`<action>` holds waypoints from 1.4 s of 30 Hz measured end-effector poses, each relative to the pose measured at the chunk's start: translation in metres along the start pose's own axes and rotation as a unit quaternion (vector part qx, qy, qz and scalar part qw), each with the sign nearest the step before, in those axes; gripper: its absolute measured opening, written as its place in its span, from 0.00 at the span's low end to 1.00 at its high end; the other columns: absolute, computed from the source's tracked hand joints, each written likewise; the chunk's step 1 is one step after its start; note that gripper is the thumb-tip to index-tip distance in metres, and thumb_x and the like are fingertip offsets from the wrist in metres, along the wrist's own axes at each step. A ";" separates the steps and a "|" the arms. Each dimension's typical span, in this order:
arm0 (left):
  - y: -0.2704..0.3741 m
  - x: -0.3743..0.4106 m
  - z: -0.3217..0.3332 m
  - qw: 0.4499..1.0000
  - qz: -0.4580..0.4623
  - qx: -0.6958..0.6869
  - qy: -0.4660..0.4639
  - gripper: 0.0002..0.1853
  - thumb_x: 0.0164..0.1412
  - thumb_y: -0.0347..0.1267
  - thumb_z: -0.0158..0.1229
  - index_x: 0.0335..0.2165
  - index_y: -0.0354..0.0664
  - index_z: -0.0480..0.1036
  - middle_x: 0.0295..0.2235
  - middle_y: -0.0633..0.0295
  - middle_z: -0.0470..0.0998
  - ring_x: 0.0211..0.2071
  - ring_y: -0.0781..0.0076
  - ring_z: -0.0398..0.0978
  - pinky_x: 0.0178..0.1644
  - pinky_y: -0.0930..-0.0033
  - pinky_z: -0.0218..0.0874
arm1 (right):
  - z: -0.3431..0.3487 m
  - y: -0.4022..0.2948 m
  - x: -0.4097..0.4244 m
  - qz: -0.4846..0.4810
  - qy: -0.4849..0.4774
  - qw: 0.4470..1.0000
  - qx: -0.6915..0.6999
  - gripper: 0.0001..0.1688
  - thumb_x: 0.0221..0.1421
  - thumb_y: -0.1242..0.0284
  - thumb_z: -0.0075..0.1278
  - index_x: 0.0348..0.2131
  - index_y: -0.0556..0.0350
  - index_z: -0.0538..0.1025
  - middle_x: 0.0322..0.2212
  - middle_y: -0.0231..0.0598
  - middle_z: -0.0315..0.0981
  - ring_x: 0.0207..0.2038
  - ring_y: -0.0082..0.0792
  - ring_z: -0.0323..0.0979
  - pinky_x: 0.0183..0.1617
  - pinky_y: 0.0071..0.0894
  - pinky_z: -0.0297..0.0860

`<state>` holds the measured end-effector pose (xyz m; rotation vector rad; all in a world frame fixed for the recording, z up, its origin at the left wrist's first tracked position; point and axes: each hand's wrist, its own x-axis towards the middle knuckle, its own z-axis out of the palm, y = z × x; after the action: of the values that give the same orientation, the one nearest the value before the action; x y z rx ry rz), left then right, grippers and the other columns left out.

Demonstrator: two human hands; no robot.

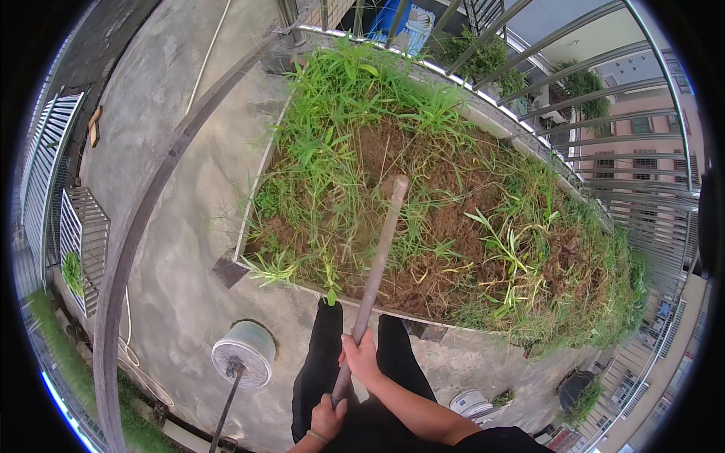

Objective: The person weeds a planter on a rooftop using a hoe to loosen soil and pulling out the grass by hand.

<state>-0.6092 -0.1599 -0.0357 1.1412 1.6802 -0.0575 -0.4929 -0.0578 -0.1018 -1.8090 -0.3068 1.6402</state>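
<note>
Both my hands grip a long wooden handle (378,266) that slants away over a raised garden bed (244,226). My right hand (361,357) wraps it above my knees. Closer to my body, my left hand (325,422) closes around its lower part, with a band on the wrist. The handle's far end is over the middle of the bed; a brownish tool head there blends with the soil, and its shape is unclear. Turned brown soil (464,204) shows through cut grass and roots. Taller green weeds (357,85) stand along the bed's far side.
A white bucket (263,340) with a dark pole (227,409) stands left of my legs. Farther left, a long beam (141,218) crosses the view. Metal railing (614,88) borders the bed's far right. Behind me to the right sits a white tub (470,403) on concrete.
</note>
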 end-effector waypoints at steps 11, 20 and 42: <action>0.155 0.260 -0.039 0.968 0.210 -0.072 0.115 0.19 0.57 0.42 0.48 0.27 0.33 0.64 0.17 0.44 0.69 0.22 0.43 0.69 0.25 0.55 0.59 | 0.016 -0.215 0.217 -0.256 0.100 0.961 0.034 0.10 0.53 0.72 0.42 0.33 0.57 0.59 0.13 0.31 0.57 0.10 0.20 0.56 0.11 0.22 0.57; 0.056 0.094 0.008 0.994 0.059 -0.084 0.028 0.17 0.53 0.39 0.53 0.24 0.33 0.64 0.16 0.44 0.70 0.20 0.44 0.71 0.23 0.54 0.62 | -0.002 -0.054 0.106 -0.085 0.063 0.993 -0.047 0.11 0.52 0.76 0.41 0.34 0.56 0.56 0.15 0.34 0.58 0.09 0.24 0.58 0.09 0.24 0.57; 0.019 0.030 -0.027 0.991 0.086 0.061 -0.081 0.19 0.49 0.43 0.56 0.25 0.36 0.63 0.16 0.46 0.70 0.18 0.47 0.71 0.21 0.54 0.63 | -0.034 -0.025 0.005 0.026 0.034 0.996 0.079 0.14 0.51 0.79 0.41 0.34 0.59 0.52 0.19 0.42 0.62 0.15 0.34 0.68 0.18 0.32 0.68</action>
<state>-0.6148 -0.1158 -0.0372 1.3336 1.4452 -0.1414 -0.4533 -0.0465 -0.0909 -1.7604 -0.0970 1.5876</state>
